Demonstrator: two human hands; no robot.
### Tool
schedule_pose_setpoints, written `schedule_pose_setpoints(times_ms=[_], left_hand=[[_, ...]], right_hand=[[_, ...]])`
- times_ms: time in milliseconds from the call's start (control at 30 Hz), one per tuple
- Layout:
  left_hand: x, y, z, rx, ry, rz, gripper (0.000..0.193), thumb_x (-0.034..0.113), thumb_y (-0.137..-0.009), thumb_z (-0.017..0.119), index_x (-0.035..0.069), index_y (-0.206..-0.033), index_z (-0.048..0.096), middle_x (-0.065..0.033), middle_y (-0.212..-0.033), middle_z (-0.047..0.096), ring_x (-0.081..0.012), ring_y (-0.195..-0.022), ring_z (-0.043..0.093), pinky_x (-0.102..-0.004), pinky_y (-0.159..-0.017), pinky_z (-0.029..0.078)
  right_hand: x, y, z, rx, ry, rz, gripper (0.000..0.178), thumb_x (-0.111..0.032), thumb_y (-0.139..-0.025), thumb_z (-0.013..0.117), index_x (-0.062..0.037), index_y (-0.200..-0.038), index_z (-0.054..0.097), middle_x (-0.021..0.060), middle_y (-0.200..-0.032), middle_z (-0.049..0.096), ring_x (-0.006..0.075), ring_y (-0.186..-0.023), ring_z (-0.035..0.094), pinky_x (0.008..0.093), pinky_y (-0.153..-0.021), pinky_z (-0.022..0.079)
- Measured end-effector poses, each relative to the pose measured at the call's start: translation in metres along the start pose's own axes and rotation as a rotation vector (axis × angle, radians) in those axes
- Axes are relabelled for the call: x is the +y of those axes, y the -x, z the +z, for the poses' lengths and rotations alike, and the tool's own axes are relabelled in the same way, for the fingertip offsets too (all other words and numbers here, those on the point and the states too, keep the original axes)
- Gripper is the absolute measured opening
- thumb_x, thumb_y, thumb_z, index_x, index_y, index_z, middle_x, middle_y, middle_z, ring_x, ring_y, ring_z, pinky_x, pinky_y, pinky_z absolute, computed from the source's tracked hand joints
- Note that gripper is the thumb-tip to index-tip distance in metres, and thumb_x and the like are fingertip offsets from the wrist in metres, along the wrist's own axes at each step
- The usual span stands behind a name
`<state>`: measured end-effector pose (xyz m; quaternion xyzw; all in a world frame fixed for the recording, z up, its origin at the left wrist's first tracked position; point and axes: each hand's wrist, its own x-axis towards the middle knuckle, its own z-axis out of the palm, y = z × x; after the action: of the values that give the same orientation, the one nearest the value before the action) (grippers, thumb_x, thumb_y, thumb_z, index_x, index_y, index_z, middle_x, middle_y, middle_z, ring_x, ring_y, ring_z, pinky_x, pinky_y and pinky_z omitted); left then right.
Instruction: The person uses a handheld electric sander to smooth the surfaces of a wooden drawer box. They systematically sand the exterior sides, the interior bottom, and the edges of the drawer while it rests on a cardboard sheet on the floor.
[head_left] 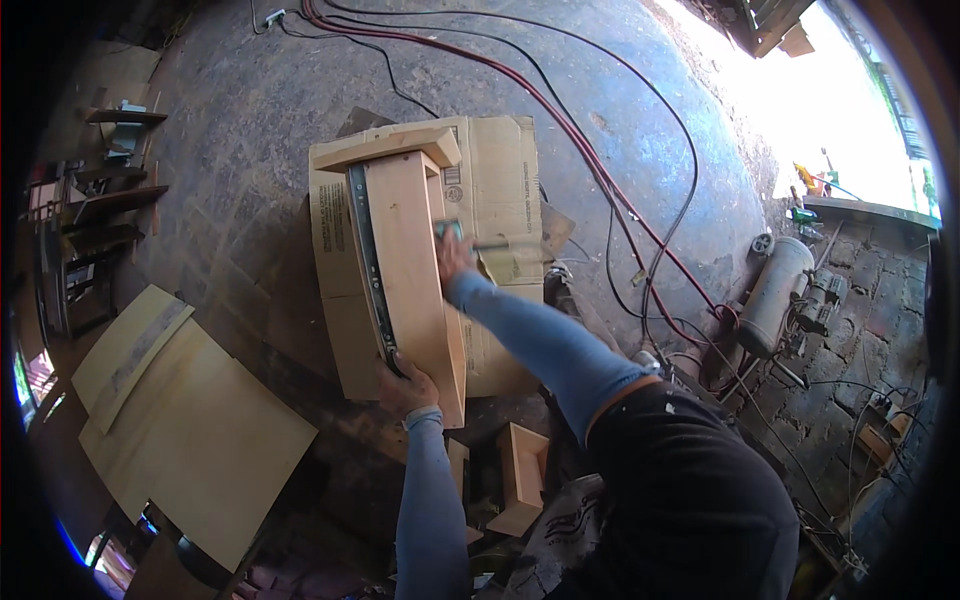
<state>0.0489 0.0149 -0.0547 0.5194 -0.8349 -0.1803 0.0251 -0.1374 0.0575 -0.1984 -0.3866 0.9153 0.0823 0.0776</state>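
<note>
A pale wooden drawer (403,250) stands on its side on a cardboard sheet (500,340). Along its left side runs a dark metal drawer slide (370,262). My left hand (408,388) grips the drawer's near left corner, with the thumb by the slide's end. Beyond the drawer's right wall reaches my right hand (455,255), blurred by motion. Right at its fingers shows a small greenish thing (447,230), too smeared to name. A wider wooden board (385,146) crosses the drawer's far end.
Below the cardboard lies a smaller wooden box (520,475). Plywood sheets (190,430) lean at the left, near stacked dark furniture parts (115,200). Red and black hoses (560,110) cross the concrete floor toward an air compressor (778,295) at the right.
</note>
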Motion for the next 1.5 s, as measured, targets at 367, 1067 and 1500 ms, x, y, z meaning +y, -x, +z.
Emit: schedule_pose_setpoints(times_ms=[367,1067,1500], left_hand=[[-0.002,0.003,0.002,0.046,0.007,0.011,0.05,0.042,-0.103,0.05,-0.001,-0.127,0.058,-0.0273,-0.111,0.069,-0.0492,-0.1,0.067,-0.0572,-0.083,0.053],[0.016,0.003,-0.002,-0.06,0.024,-0.008,0.071,0.055,-0.107,0.035,-0.004,-0.143,0.049,-0.0304,-0.123,0.067,-0.044,-0.109,0.068,-0.0531,-0.094,0.054],[0.019,0.001,0.002,-0.051,-0.033,-0.036,0.074,0.06,-0.106,0.033,-0.004,-0.135,0.053,-0.0306,-0.113,0.069,-0.0473,-0.1,0.069,-0.0553,-0.085,0.056]], right_hand=[[0.027,-0.037,-0.054,-0.299,-0.184,-0.098,0.053,-0.03,-0.101,0.049,-0.0089,-0.149,0.052,0.0191,-0.149,0.047,0.0398,-0.132,0.043,0.0741,-0.082,0.047],[0.037,-0.087,-0.038,0.358,-0.455,-0.112,0.057,-0.034,-0.095,0.05,-0.0013,-0.142,0.055,0.0257,-0.144,0.052,0.0473,-0.139,0.039,0.0653,-0.111,0.034],[0.027,-0.094,-0.038,0.165,-0.528,-0.015,0.065,-0.035,-0.094,0.053,-0.0042,-0.15,0.048,0.0248,-0.152,0.046,0.049,-0.141,0.035,0.0714,-0.105,0.035]])
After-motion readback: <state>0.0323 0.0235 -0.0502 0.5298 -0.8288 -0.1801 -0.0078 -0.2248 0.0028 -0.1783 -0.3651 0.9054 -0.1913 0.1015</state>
